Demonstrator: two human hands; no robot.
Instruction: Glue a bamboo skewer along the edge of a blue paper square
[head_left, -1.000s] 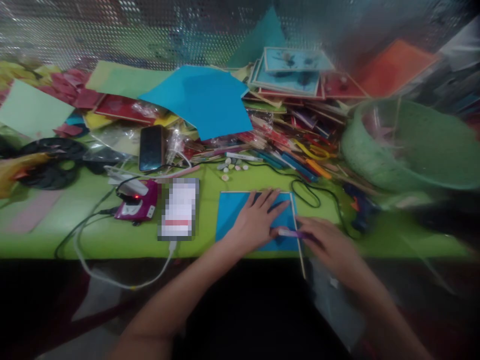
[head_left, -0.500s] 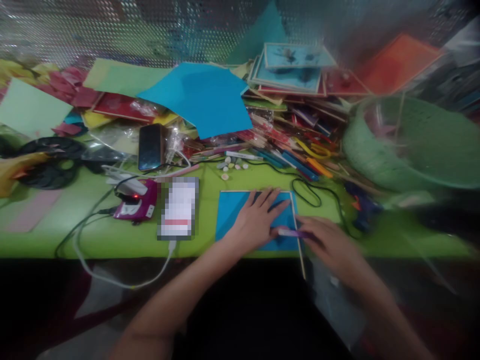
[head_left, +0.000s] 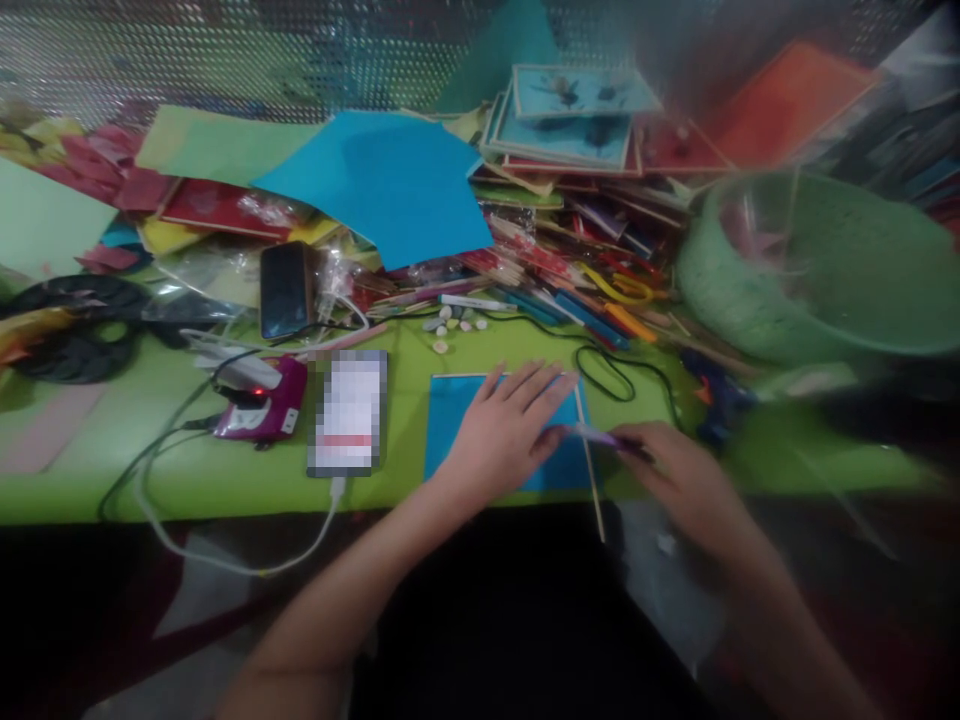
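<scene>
A square blue card [head_left: 448,420] lies flat near the table's front edge. My left hand [head_left: 504,432] is spread over it, palm down, fingers toward the far edge and thumb toward the right side. Along the card's right side runs a thin pale wooden stick [head_left: 592,492], its near end sticking out past the table edge. Another thin strip shows along the far edge. My right hand [head_left: 679,480] is closed around a slim purple cutter [head_left: 604,437], whose tip points left across the stick, close to my left thumb. Blur hides the blade's details.
Left of the card are a phone [head_left: 347,410] on a white cable and a purple power adapter [head_left: 262,405]. Pebbles [head_left: 441,347], pens and paper sheets [head_left: 397,190] pile up behind. A glue gun [head_left: 712,395], black cord and green basket [head_left: 742,290] stand at right.
The purple cutter has shifted slightly along the stick, away from me, and is now more slanted. My left hand stays spread on the card. The whole view has moved a little.
</scene>
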